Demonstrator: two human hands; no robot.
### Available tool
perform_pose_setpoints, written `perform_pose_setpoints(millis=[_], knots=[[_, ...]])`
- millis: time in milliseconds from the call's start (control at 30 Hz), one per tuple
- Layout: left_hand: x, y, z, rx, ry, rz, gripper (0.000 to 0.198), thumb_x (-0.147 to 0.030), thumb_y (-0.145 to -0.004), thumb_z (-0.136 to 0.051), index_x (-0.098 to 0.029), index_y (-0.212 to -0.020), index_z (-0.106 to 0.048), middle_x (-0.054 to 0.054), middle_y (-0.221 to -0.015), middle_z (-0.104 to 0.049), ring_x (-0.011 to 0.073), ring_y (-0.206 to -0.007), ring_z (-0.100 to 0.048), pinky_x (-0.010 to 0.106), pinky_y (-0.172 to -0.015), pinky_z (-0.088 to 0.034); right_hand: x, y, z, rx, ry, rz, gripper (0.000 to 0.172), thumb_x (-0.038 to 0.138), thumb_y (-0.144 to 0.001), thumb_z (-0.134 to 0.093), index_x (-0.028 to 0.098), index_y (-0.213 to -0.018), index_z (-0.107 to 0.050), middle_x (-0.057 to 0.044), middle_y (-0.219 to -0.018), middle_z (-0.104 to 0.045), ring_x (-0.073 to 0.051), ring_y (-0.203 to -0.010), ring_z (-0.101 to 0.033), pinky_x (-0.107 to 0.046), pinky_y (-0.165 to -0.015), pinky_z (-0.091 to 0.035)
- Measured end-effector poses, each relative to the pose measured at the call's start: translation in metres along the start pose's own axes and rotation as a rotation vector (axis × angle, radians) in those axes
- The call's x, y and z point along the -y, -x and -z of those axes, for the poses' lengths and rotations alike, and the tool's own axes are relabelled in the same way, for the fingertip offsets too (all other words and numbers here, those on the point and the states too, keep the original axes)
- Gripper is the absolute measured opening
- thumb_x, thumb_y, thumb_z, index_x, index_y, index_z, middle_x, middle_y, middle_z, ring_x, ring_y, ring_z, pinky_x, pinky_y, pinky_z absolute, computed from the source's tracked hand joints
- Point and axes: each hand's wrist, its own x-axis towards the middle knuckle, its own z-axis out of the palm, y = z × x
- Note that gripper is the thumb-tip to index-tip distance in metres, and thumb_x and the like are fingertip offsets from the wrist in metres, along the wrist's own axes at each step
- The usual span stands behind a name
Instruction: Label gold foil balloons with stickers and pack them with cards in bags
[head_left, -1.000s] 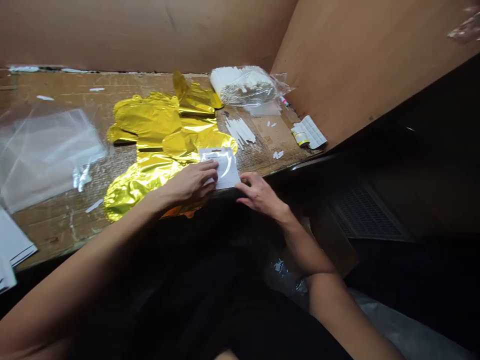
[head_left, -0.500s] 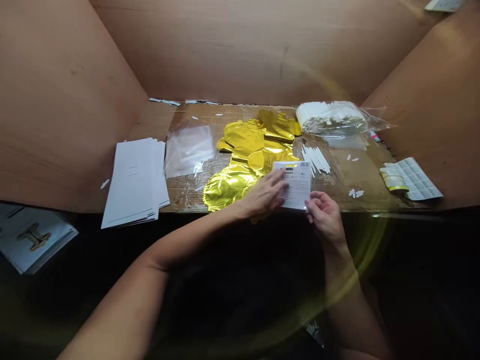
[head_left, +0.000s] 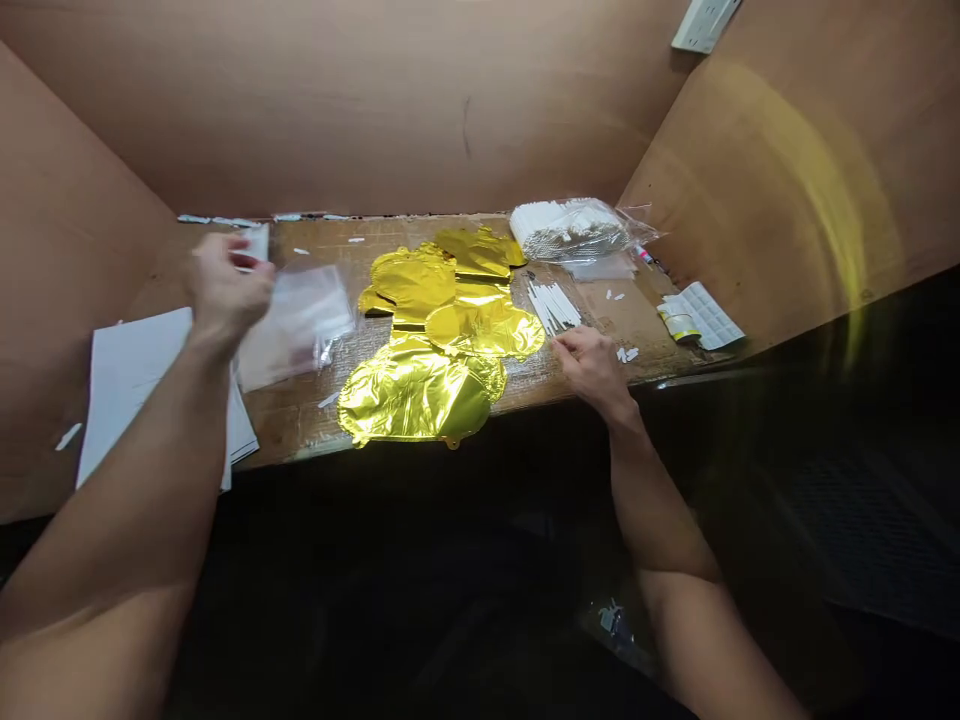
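My left hand is blurred with motion above the left of the bench, and a white card is pinched in its fingers. My right hand rests at the bench's front edge, holding nothing, its fingertips close to a loose pile of white sticks. Gold foil balloons lie flat in the middle of the bench. A clear plastic sleeve lies under and beyond my left hand. Behind the sticks sits a plastic bag of white sticks.
A stack of white sheets lies at the left, partly under my left forearm. A white sticker sheet and small white bits lie at the right. Cardboard walls rise behind and beside the wooden bench, whose front edge drops into darkness.
The card has left the middle of the bench and travelled left in my left hand. My right hand has let go of it and moved toward the sticks. The view has shifted.
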Motion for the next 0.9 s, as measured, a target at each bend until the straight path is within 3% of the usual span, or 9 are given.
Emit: perform_pose_setpoints(millis=[67, 133, 233, 300, 433, 567, 633, 767, 900], knots=[[-0.023, 0.001, -0.038, 0.018, -0.045, -0.053, 0.024, -0.031, -0.093, -0.066, -0.017, -0.112, -0.068, 0.003, -0.103, -0.070, 0.0247, -0.102, -0.070, 0.054, -0.102, -0.058, 0.001, -0.044, -0.016, 0.041, 0.027, -0.006, 0.041, 0.039, -0.109, -0.051, 0.017, -0.082, -0.074, -0.008, -0.084, -0.070, -0.022, -0.081, -0.060, -0.035, -0.080, -0.042], [-0.055, 0.003, -0.090, 0.169, -0.036, -0.106, 0.018, -0.020, -0.096, -0.063, -0.013, -0.111, -0.071, 0.002, -0.100, -0.074, 0.0151, -0.091, -0.068, 0.043, -0.100, -0.059, 0.006, -0.094, -0.038, 0.097, 0.074, -0.016, 0.040, 0.039, -0.110, -0.052, 0.015, -0.089, -0.076, -0.010, -0.089, -0.071, -0.022, -0.085, -0.060, -0.034, -0.083, -0.041], [-0.095, -0.002, -0.154, 0.223, -0.037, -0.160, 0.018, -0.010, -0.094, -0.062, -0.010, -0.108, -0.073, 0.005, -0.097, -0.078, 0.0137, -0.084, -0.069, 0.033, -0.090, -0.059, 0.013, -0.159, -0.064, 0.149, 0.263, -0.043, 0.033, 0.032, -0.105, -0.064, 0.009, -0.125, -0.073, -0.021, -0.125, -0.070, -0.029, -0.109, -0.060, -0.039, -0.096, -0.040], [-0.109, -0.011, -0.173, 0.221, -0.059, -0.214, 0.018, -0.009, -0.094, -0.062, -0.010, -0.107, -0.075, 0.009, -0.098, -0.079, 0.0168, -0.085, -0.072, 0.033, -0.089, -0.058, 0.016, -0.187, -0.070, 0.231, 0.345, 0.052, 0.036, 0.025, -0.102, -0.066, 0.007, -0.134, -0.069, -0.025, -0.136, -0.065, -0.031, -0.119, -0.056, -0.043, -0.102, -0.039], [-0.124, -0.030, -0.168, 0.191, -0.127, -0.368, 0.026, -0.015, -0.095, -0.067, -0.012, -0.118, -0.077, 0.016, -0.120, -0.078, 0.0260, -0.111, -0.072, 0.039, -0.105, -0.054, 0.024, -0.218, -0.058, 0.275, 0.346, 0.220, 0.026, 0.018, -0.108, -0.052, 0.010, -0.119, -0.075, -0.019, -0.128, -0.070, -0.027, -0.115, -0.056, -0.040, -0.100, -0.036], [-0.160, -0.043, -0.150, 0.148, -0.355, -0.724, 0.075, -0.030, -0.084, -0.084, -0.017, -0.154, -0.059, 0.020, -0.161, -0.056, 0.0375, -0.149, -0.047, 0.050, -0.122, -0.041, 0.041, -0.238, -0.026, 0.239, 0.335, 0.372, 0.033, 0.015, -0.110, -0.045, 0.012, -0.133, -0.068, -0.018, -0.133, -0.071, -0.024, -0.108, -0.059, -0.035, -0.092, -0.035], [-0.185, -0.051, -0.141, 0.151, -0.524, -0.759, 0.067, -0.029, -0.089, -0.077, -0.017, -0.152, -0.060, 0.021, -0.146, -0.066, 0.0399, -0.139, -0.055, 0.051, -0.112, -0.046, 0.048, -0.245, -0.005, 0.226, 0.338, 0.436, 0.032, 0.015, -0.109, -0.046, 0.011, -0.133, -0.067, -0.018, -0.124, -0.075, -0.024, -0.098, -0.061, -0.034, -0.086, -0.034], [-0.217, -0.053, -0.118, 0.188, -0.659, -0.637, 0.023, -0.017, -0.093, -0.060, -0.018, -0.108, -0.078, 0.016, -0.098, -0.076, 0.0342, -0.100, -0.069, 0.044, -0.089, -0.049, 0.053, -0.233, 0.037, 0.103, 0.235, 0.442, 0.032, 0.021, -0.108, -0.052, 0.010, -0.136, -0.062, -0.018, -0.114, -0.076, -0.026, -0.091, -0.064, -0.034, -0.082, -0.037], [-0.196, 0.008, -0.103, 0.125, -0.577, -0.912, 0.024, -0.016, -0.099, -0.053, -0.021, -0.097, -0.077, 0.014, -0.105, -0.078, 0.0364, -0.124, -0.063, 0.053, -0.106, -0.042, 0.048, -0.159, 0.040, 0.042, 0.221, 0.555, 0.024, 0.021, -0.109, -0.047, 0.014, -0.118, -0.067, -0.015, -0.112, -0.076, -0.027, -0.104, -0.066, -0.041, -0.102, -0.041]])
